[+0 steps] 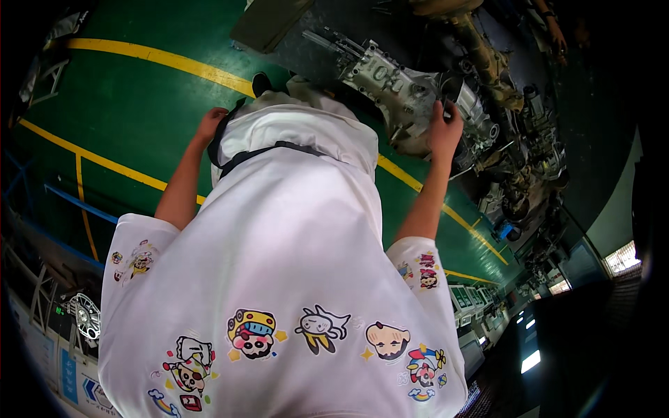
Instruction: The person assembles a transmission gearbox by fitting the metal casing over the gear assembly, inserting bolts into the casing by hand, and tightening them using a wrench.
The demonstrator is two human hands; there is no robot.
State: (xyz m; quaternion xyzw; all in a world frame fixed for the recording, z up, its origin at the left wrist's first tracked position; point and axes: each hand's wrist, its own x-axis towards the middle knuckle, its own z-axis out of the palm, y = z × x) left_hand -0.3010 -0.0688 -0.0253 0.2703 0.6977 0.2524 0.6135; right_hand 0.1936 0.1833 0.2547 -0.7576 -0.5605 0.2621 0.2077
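My right hand (446, 132) is at the edge of a silver cast-metal gearbox housing (394, 87). Its thumb and forefinger close around a small part by the housing's round opening. Whether that part is loose or belongs to the housing I cannot make out. The housing has ribs, holes and long shafts at its far left end. My left hand (211, 125) hangs beside my hip, close to a black strap (233, 139) at my waist. Its fingertips are partly hidden there, and nothing held shows.
More gearboxes and greasy metal parts (519, 188) crowd the dark surface on the right. A dark box-shaped block (270, 24) stands at the far side. Yellow lines (164, 59) cross the green floor (139, 97). At far right, another person's hand (557, 38) shows.
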